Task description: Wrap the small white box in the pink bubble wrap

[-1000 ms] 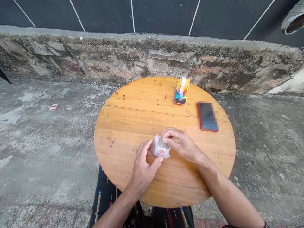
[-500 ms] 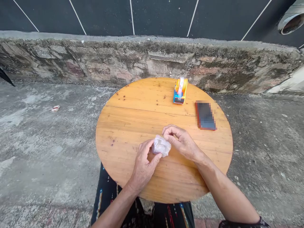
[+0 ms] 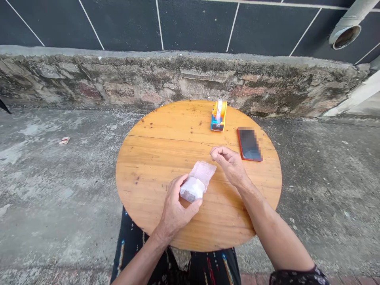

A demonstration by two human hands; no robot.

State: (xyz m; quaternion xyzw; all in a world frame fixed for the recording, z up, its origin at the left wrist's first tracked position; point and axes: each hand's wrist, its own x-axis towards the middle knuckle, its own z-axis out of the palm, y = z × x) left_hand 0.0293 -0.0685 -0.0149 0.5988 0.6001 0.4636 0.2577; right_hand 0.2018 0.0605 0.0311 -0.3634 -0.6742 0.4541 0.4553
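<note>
A small package in translucent pinkish bubble wrap [image 3: 192,189] rests on the round wooden table [image 3: 154,158]. One flap of the wrap lies unfolded toward the upper right. My left hand [image 3: 177,206] grips the package from the left and near sides, thumb at its near edge and fingers along its left. Up and right of the flap, my right hand [image 3: 230,164] is raised with thumb and forefinger pinched together. Whatever may be between those fingertips is too small to make out. What the wrap encloses is hidden.
A yellow and blue tape dispenser [image 3: 219,116] stands near the table's far edge. To its right lies a phone in a red case [image 3: 249,144], partly blurred. Behind the table runs a low stone ledge [image 3: 124,81] under a dark tiled wall with a pipe [image 3: 346,35].
The wrap's flap has opened out from the folded package. My right hand has drawn away from it, up and to the right. My left hand still holds on. The view has shifted slightly.
</note>
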